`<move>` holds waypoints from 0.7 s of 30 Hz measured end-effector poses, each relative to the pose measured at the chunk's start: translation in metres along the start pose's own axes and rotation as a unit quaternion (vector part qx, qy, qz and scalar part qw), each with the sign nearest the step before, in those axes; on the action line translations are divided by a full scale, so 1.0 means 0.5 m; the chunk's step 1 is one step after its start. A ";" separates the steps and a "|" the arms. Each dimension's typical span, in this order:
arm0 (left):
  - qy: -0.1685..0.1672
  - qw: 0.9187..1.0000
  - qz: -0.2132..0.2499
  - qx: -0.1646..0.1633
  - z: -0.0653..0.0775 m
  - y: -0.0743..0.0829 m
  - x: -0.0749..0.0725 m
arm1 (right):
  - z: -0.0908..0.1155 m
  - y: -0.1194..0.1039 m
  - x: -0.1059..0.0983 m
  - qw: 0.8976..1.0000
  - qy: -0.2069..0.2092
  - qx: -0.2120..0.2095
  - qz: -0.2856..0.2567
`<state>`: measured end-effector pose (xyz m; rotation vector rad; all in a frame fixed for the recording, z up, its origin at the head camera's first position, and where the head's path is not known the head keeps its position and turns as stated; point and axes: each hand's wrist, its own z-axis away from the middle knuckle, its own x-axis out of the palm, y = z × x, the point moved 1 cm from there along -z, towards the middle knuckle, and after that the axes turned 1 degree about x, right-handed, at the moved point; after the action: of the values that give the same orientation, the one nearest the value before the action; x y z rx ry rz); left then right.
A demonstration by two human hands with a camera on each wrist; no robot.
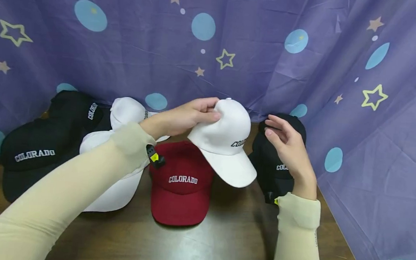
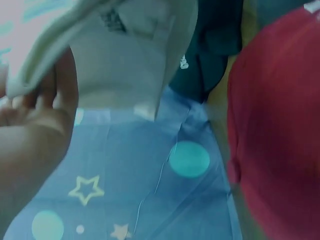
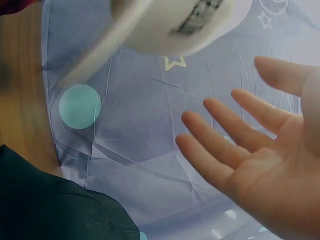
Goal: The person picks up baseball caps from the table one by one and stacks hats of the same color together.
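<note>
A white baseball cap [image 1: 226, 127] with dark lettering hangs in the air, its brim tilted down to the right. My left hand [image 1: 191, 114] pinches the edge of its back between thumb and fingers; the left wrist view shows the fingers [image 2: 62, 85] at that edge. To the right, my right hand [image 1: 290, 146] is raised with fingers spread and nothing in them, apart from the white cap. Behind it in the head view is a black cap [image 1: 268, 154], partly covered. A red COLORADO cap [image 1: 180, 196] lies on the table below my left hand.
At the left, black caps [image 1: 37, 138] and white caps [image 1: 120, 194] lie close together, partly behind my left sleeve. A purple curtain [image 1: 248, 68] with stars and dots stands behind the wooden table [image 1: 142, 242] and along its right side.
</note>
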<state>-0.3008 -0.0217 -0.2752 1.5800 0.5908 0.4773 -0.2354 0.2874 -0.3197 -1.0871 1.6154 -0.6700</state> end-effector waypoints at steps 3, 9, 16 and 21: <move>-0.030 0.999 0.008 0.008 0.027 0.011 -0.016 | -0.002 0.004 0.005 0.999 -0.018 -0.011 -0.025; -0.089 0.995 0.029 0.019 0.071 0.019 -0.032 | -0.009 0.010 0.030 0.992 -0.087 -0.027 -0.083; -0.147 0.988 0.030 0.029 0.106 0.021 -0.027 | -0.009 0.023 0.049 0.954 -0.218 -0.067 -0.196; -0.169 0.985 0.027 0.022 0.122 0.021 -0.027 | -0.005 0.022 0.053 0.931 -0.264 -0.104 -0.229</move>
<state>-0.2727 -0.0781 -0.2697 1.6760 0.3015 0.2271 -0.2428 0.2681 -0.3397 -1.6661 0.9843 -0.4456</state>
